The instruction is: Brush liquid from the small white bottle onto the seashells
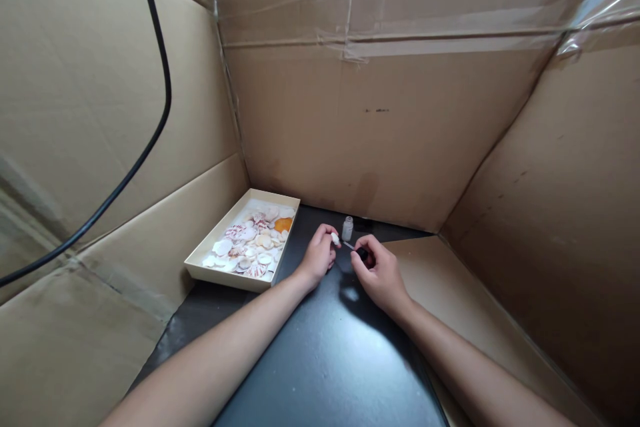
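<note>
Between the fingertips of my left hand (320, 255) is a small white shell (335, 238). My right hand (377, 271) is closed around the black cap of a small applicator brush (361, 253). Its thin pale stem (347, 245) points left, with the tip close to the shell; whether they touch I cannot tell. Just behind both hands stands a small clear bottle (347, 229), upright and uncapped, with a whitish label or content.
To the left, a cream tray (227, 279) holds many loose shells, among them an orange one (283, 224). Cardboard walls (330, 127) enclose the dark table (320, 360). A black cable (167, 80) hangs at the left. A cardboard sheet (450, 293) lies at the right.
</note>
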The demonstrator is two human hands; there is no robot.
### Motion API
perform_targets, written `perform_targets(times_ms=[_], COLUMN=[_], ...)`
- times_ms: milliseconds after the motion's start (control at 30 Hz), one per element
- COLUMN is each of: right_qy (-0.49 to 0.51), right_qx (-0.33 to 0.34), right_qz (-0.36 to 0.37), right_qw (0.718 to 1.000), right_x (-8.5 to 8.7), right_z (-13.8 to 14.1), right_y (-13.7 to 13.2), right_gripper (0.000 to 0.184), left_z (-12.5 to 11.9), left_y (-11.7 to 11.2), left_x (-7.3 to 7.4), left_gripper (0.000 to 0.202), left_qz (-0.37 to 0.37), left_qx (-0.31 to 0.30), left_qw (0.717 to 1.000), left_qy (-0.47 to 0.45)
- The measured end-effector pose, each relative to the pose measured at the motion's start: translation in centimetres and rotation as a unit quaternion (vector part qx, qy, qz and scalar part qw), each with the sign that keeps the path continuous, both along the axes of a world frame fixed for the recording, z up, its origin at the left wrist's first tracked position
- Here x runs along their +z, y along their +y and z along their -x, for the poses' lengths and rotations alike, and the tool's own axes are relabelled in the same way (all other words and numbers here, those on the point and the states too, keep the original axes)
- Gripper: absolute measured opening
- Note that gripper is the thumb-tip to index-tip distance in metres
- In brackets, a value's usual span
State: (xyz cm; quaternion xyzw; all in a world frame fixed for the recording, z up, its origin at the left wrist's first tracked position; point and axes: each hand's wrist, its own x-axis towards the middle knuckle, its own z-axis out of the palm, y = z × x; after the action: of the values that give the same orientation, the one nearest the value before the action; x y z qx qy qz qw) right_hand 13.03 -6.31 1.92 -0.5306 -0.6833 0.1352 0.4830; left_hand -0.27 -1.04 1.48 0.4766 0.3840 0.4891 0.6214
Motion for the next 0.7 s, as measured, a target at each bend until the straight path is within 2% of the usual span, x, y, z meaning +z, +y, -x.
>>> perform_targets(times_ms=[133, 267, 400, 567, 700], right_qy=[-0.007, -0.012, -0.012, -0.018, -0.03], right_qx=[0.028, -0.007, 0.029, 0.001, 0.034], right_qz=[-0.003, -0.005, -0.011, 0.002, -0.008], right_qw=[1.0, 1.0, 0.999, 1.0, 0.999], right_x=[-0.02, 0.05, 0.06, -0.01, -0.01], right_z=[0.0, -0.02, -0.05, -0.02, 0.07], right_y=[0.01, 0.02, -0.02, -0.06, -0.12], right_gripper=[0.009, 0.008, 0.008, 0.008, 0.007], left_z=[0.01, 0.03, 0.03, 0.07, 0.13], left_y=[-0.03, 0.01, 0.11, 0.18, 0.18], left_x=[0.05, 0.11, 0.01, -0.13, -0.24], left_gripper=[0.005, 0.005, 0.004, 0.004, 0.003], left_qz=[-0.001, -0.002, -0.005, -0.008, -0.011], left_qx=[0.004, 0.0, -0.001, -0.002, -0.003], left_qw=[1.0, 1.0, 1.0, 1.0, 1.0], left_qy=[0.007, 0.0, -0.002, -0.005, -0.001])
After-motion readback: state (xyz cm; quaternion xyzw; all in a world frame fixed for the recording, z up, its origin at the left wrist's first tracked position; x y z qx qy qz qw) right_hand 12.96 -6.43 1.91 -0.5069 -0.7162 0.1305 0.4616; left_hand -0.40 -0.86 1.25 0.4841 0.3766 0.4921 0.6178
